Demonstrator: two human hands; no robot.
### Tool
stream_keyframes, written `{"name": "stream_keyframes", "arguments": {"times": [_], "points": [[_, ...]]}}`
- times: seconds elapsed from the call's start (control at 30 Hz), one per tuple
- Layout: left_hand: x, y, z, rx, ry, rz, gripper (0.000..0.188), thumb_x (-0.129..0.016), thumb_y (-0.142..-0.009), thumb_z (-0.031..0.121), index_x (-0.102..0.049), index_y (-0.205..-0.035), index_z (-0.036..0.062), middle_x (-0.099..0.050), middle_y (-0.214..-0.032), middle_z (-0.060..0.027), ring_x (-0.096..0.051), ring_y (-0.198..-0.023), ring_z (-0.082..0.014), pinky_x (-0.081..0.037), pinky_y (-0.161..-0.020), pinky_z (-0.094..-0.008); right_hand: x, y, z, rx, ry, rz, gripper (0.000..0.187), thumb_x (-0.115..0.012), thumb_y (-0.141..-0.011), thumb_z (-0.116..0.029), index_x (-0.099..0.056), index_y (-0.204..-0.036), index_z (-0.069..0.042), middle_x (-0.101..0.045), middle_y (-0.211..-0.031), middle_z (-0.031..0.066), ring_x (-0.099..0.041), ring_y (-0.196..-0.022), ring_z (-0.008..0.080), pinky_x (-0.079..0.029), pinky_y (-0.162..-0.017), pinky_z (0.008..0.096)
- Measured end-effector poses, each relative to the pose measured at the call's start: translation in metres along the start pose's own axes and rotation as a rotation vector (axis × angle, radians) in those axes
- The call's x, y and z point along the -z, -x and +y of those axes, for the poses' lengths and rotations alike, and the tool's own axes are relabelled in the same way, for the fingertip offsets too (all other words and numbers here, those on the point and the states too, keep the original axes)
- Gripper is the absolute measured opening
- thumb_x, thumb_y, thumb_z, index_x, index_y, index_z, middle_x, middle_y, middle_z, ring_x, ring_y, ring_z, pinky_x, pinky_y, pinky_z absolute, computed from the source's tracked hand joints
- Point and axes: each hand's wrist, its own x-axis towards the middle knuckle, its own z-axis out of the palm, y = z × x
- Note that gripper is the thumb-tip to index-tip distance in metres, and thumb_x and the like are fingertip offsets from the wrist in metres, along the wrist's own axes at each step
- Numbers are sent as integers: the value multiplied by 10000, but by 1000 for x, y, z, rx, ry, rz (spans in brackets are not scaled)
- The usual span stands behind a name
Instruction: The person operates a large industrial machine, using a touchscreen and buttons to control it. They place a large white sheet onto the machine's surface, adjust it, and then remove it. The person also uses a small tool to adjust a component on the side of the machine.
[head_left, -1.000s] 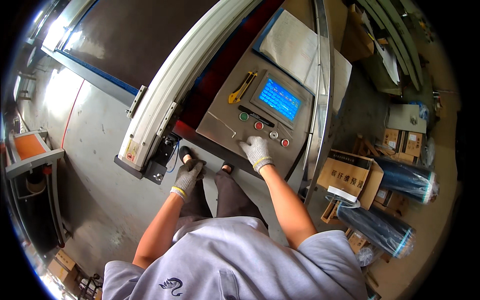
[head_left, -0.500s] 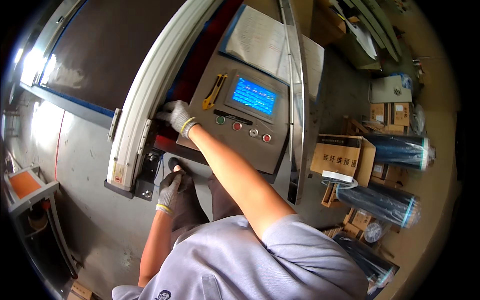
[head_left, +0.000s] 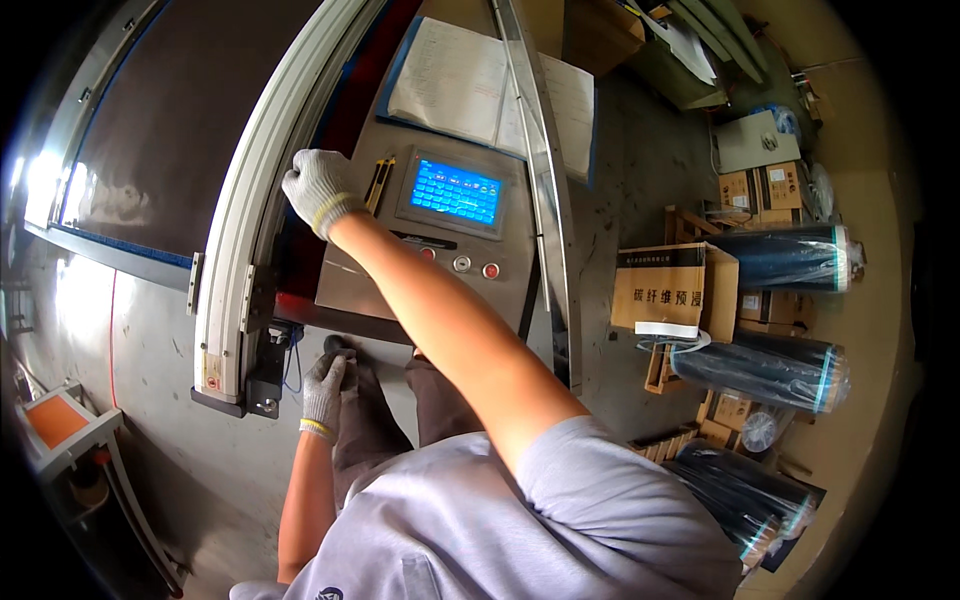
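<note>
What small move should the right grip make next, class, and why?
Perhaps settle the gloved right grip onto the white rail: it is curled at the rail's edge, with contact unclear, and the right forearm reaches across the control panel.

1. Coarse, matt knitted cloth covers the right hand [head_left: 322, 190] and the left hand [head_left: 322, 393].
2. Grey metal with a soft sheen faces the control panel [head_left: 514, 246], its screen [head_left: 456, 193] smooth and glossy.
3. The white beam [head_left: 245, 200] looks like smooth painted metal; the long rail [head_left: 548, 180] shines like bare steel.
4. A dark brown tabletop [head_left: 170, 130] has a glossy gleam.
5. White paper pages fill an open book [head_left: 450, 80].
6. Matt brown cardboard forms a box [head_left: 650, 285], near dark rolls [head_left: 780, 257] in shiny, wrinkled clear plastic.
7. Soft grey cloth, matt and creased, makes up the shirt [head_left: 450, 510].
</note>
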Motion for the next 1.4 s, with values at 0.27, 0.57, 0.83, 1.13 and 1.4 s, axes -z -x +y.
{"name": "stream_keyframes", "arguments": {"times": [0.27, 0.57, 0.83, 1.13, 1.4], "points": [[-87, 11, 34, -122, -1, -187, 401, -548, -1003, 347, -668, -1099, -24, -715, -920, -92, -670, -787, -142, -519, -706, -263, 127, 209, 76, 783, 436, 89, 104, -607, -751, -180, -613, -802, -90, -512, -740, 35, -536, -710, 202, -455, -656, 332], [-183, 49, 28, -177, -311, -407, 236, -632, -936, 179, -713, -957, -41, -694, -781, -51, -620, -689, -103, -501, -650, -254, 212, 319, 108, 415, 258, 121, 189, -695, -789, -252, -627, -849, -86, -581, -800, 56, -580, -739, 245, -468, -687, 380], [-215, 144, 50, -209, -332, -880, 214, -591, -955, 116, -691, -898, -64, -703, -806, -84, -633, -731, -134, -515, -698, -273, 281, 393, 49, -212, -519, 426, 89, -709, -863, -55, -659, -912, -1, -664, -786, 59, -620, -685, 112, -488, -616, 261], [-234, 214, 42, -308, -400, -1043, 213, -588, -941, 97, -694, -821, -44, -702, -809, -98, -635, -757, -141, -505, -713, -292, 328, 461, 13, -230, -351, 486, 84, -711, -845, -35, -644, -880, 1, -655, -783, 83, -615, -642, 139, -494, -601, 271], [-318, 232, 25, -478, -631, -1161, 183, -590, -914, 104, -715, -850, -14, -700, -772, -102, -650, -721, -149, -505, -688, -284, 391, 502, 58, -194, -325, 570, 95, -725, -832, -30, -641, -869, -2, -647, -781, 79, -614, -639, 144, -486, -586, 280]]}}
